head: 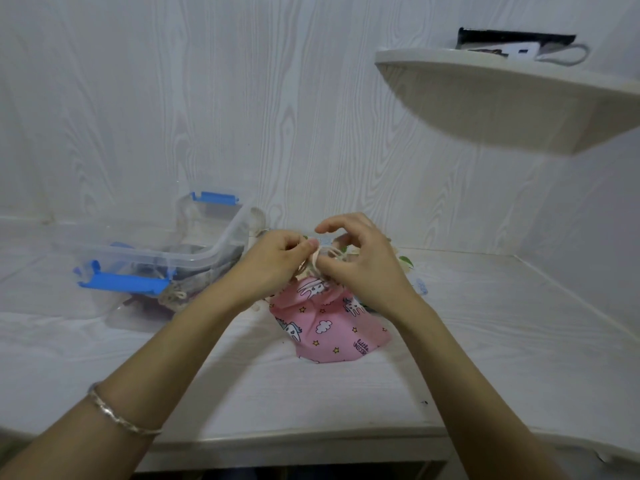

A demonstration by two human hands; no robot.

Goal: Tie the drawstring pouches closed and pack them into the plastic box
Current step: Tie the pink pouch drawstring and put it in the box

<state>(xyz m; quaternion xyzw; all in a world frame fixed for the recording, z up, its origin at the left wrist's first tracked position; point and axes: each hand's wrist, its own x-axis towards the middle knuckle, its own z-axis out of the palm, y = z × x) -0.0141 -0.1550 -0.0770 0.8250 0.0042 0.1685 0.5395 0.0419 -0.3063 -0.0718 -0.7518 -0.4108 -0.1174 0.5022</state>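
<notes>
Plastic box — dark pouches inside

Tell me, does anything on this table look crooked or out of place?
Yes: the plastic box at the left sits tilted, not flat on the table, with crumpled pouches bunched at its near corner. I cannot tell if they lie inside or under it. The pink pouch looks normal.
</notes>
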